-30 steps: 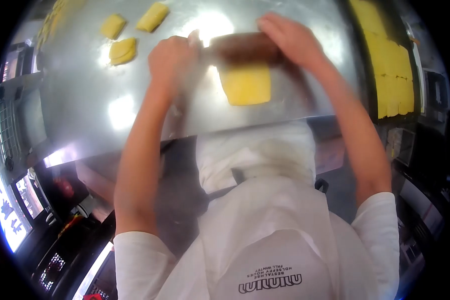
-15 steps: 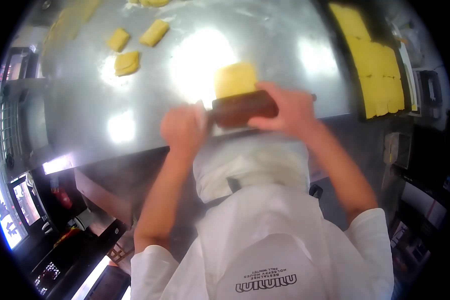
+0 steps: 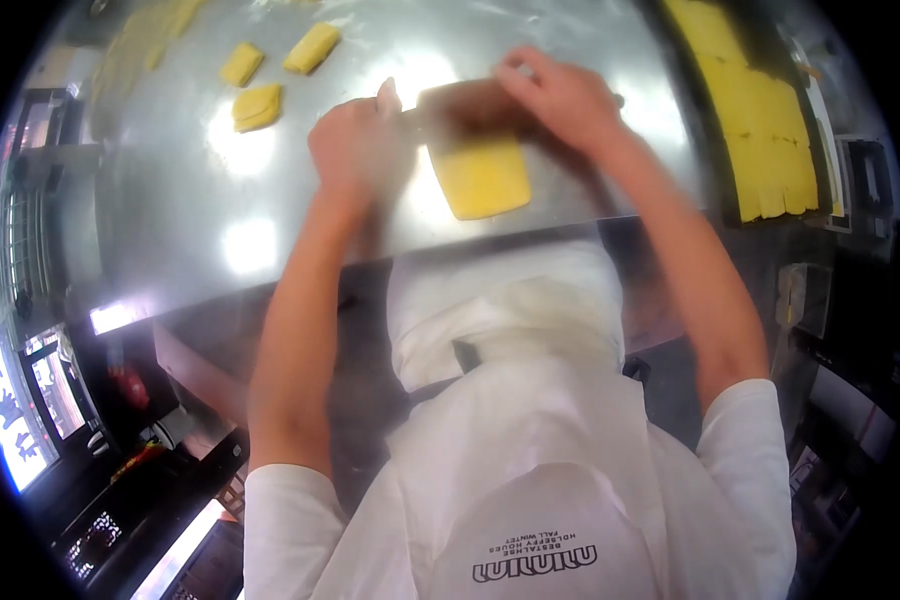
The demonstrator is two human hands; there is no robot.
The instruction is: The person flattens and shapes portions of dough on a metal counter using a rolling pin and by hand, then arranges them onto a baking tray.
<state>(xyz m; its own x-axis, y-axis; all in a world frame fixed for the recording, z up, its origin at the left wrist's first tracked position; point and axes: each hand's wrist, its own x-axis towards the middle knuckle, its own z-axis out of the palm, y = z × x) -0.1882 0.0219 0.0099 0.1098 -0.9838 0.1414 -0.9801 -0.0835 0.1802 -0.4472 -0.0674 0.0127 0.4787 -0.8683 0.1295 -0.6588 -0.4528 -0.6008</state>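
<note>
Metal worktop [image 3: 175, 225] beneath yellow dough [image 3: 482, 185], seemingly cluttered room [image 3: 135, 455] around.

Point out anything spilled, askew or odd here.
One small oddity: the yellow sheets on the dark tray at right have a ragged, notched near edge, unlike the smoother outline of the dough by the rolling pin. No clear spill shows on the metal table.
</note>
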